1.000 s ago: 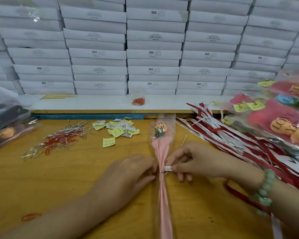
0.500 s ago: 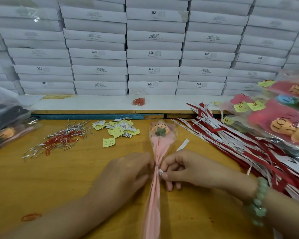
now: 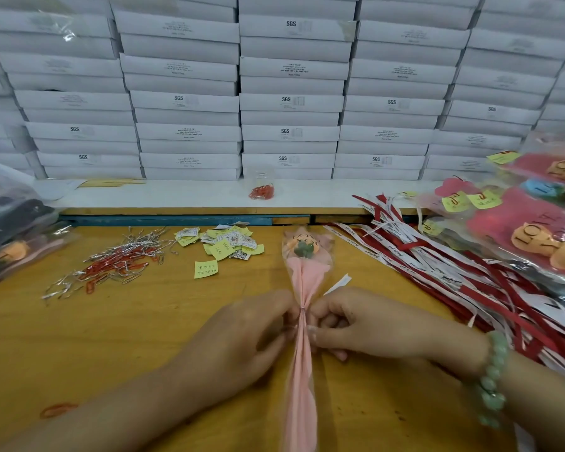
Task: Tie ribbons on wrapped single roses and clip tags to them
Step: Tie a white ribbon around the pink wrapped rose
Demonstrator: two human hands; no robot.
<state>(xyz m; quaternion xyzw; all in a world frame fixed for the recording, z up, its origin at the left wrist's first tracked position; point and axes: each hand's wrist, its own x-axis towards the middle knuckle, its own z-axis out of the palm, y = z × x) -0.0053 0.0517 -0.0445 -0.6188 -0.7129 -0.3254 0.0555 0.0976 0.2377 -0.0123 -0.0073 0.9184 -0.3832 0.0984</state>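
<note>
A: Hands: what are they doing?

B: The left hand is curling in, its fingertips pinching the wrapped rose at the cinched neck. The right hand is pinching the same neck from the other side, with its fingers folded tight. A green bead bracelet is sitting on the right wrist.

A: Ribbon?

B: One white ribbon tail is poking out past the right knuckles. The hand is hiding the rest of it, so I cannot tell whether it is in the pinch.

A: Rose position?

B: It is lying flat on the wooden table, at centre, with the bloom pointing away. The pink wrap is running toward the person and is getting cut off by the bottom edge. The lettering on the bloom is only partly reading.

A: Surroundings?

B: Loose ribbons, red and white, are fanning out to the right. They are lying beside bagged roses carrying yellow tags, which the right edge is cutting off. Left of the bloom a tag pile is lying. Further left, silver twist ties are mixing with red paper clips. A plastic bag is sitting at far left, contents unclear. A small bag of red clips is resting on the white shelf behind. Stacked white boxes are filling the background.
</note>
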